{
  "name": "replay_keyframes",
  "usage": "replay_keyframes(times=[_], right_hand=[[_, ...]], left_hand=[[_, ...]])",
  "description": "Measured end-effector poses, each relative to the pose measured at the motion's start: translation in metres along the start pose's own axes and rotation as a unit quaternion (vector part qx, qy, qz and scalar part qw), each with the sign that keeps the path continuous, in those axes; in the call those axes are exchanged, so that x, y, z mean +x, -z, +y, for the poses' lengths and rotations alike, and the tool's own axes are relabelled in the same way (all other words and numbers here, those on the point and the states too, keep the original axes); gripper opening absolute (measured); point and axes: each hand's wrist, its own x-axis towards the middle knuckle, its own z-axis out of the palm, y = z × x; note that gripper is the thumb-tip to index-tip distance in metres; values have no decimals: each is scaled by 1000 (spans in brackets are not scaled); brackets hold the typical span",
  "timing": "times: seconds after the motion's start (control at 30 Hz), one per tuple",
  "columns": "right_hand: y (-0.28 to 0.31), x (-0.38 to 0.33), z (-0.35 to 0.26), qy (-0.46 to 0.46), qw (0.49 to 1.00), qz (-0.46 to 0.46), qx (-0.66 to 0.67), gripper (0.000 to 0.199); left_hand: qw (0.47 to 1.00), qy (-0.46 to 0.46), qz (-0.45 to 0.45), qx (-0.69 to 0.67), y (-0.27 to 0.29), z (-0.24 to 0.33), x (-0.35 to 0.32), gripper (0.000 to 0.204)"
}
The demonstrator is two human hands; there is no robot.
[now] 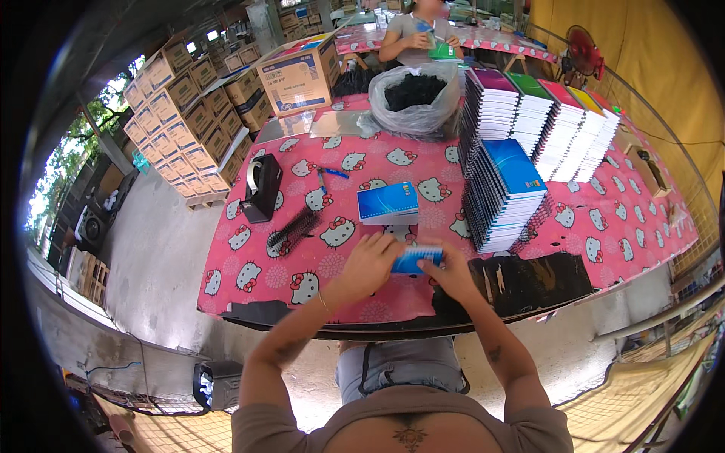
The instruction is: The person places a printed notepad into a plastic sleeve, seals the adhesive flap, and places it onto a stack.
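Close to the table's near edge, a small blue notebook [418, 260] is held up between my two hands. My right hand [451, 270] grips its right end, the thumb lying across the cover. At its left end, the curled fingers of my left hand [370, 264] close on the edge; their tips are partly hidden. Just beyond my hands lies a short stack of blue-covered pads [387, 202]. Loose black spiral coils [293, 230] rest left of that stack. Behind the coils stands a black tool with a metal band [261, 187], beside blue pens [332, 174].
A tall pile of blue spiral notebooks [507, 196] rises at right, before piles with coloured covers [555, 121]. Farther back are a plastic bag of black coils [415, 98] and a carton [296, 79]. Another person [419, 38] works across the table. Stacked cartons [181, 121] stand left.
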Motion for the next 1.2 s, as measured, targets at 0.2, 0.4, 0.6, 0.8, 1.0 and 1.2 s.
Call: replay_keyframes(times=[0.2,0.4,0.6,0.8,1.0,1.2], right_hand=[[-40,-8,7,65,991,78,91,37],[-27,-11,24,-16,1000,-2,20,21],[-24,-18,36,39,997,20,64,31],[-29,-14,27,2,997,22,68,29],[-34,-5,24,-2,996,18,84,26],[-34,-8,21,19,997,11,67,25]], left_hand=[[939,236,152,-200,-38,26,-52,47],[924,269,45,-269,-51,31,-70,52],[933,268,192,-144,1,-76,-69,35],[945,251,77,196,-5,-144,-107,17],[954,229,153,118,-2,-105,-82,16],[953,239,124,-141,11,-4,-74,16]])
